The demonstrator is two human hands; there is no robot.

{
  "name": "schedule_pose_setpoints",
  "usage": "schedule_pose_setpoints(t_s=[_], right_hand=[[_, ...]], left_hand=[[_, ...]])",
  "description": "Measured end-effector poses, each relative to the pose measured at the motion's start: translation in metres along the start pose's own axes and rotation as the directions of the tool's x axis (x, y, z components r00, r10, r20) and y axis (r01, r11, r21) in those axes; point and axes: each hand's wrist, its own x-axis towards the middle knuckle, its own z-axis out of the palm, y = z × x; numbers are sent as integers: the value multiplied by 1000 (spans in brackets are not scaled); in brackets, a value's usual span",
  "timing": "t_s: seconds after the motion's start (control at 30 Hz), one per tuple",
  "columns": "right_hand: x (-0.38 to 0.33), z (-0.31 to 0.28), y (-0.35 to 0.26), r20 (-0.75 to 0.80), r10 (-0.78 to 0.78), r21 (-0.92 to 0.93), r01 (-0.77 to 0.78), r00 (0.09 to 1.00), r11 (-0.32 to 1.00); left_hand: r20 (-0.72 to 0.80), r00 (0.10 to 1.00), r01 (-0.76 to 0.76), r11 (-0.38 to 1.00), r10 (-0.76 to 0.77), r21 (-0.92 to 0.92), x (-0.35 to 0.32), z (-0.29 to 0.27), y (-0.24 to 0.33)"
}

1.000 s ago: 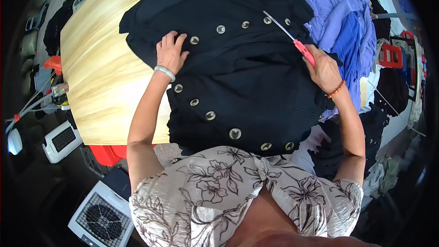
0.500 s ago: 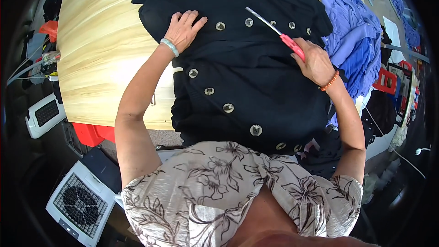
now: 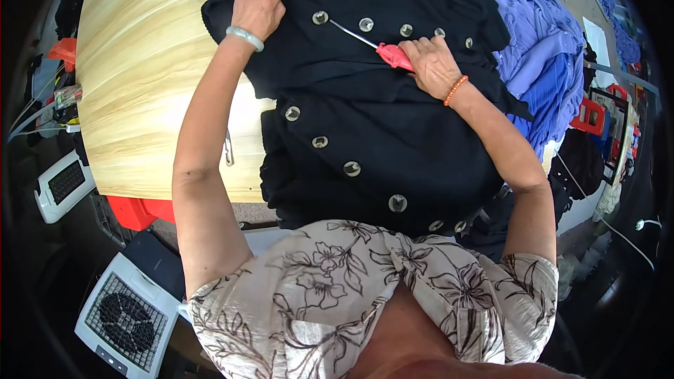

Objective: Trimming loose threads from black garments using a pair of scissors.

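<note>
A black knit garment [image 3: 421, 126] with rows of large mottled round buttons lies rumpled across the table and reaches my front. My left hand [image 3: 258, 7] rests on its upper left part, fingers bent and a little apart, with a pale bangle at the wrist. In my right hand [image 3: 433, 64] is a slim tool with a red handle [image 3: 394, 57] and a thin metal shaft; its exact kind is unclear. The shaft points left, its tip close beside the leftmost button [image 3: 320, 17] of the upper row. Whether the tip touches the cloth cannot be made out.
The pale wood-grain table [image 3: 154, 84] stretches to the left. Purple clothes [image 3: 537, 49] are heaped at the right. A small metal item [image 3: 229, 149] lies near my left forearm. Red stools [image 3: 591, 115] and a white fan unit [image 3: 130, 319] stand off the table.
My left hand has moved up and left across the garment, its fingers drawn closer together. My right hand has brought the red-handled tool left, its tip now beside the leftmost upper button.
</note>
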Motion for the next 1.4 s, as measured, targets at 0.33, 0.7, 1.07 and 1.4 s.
schedule_pose_setpoints(t_s=[0.33,0.7,1.07,1.4], right_hand=[[-25,-17,15,-137,58,136,-40,989,990],[-31,-62,37,-5,69,313,-64,998,948],[-6,-80,-13,-239,113,231,-56,964,971],[39,-58,19,-395,303,147,-266,867,953]], left_hand=[[19,999,35,911,-30,-412,-100,-28,72],[249,967,134,924,-44,-358,-119,-1,73],[77,975,193,623,-208,-758,-43,-65,87],[93,975,192,562,-199,-804,-3,-124,73]])
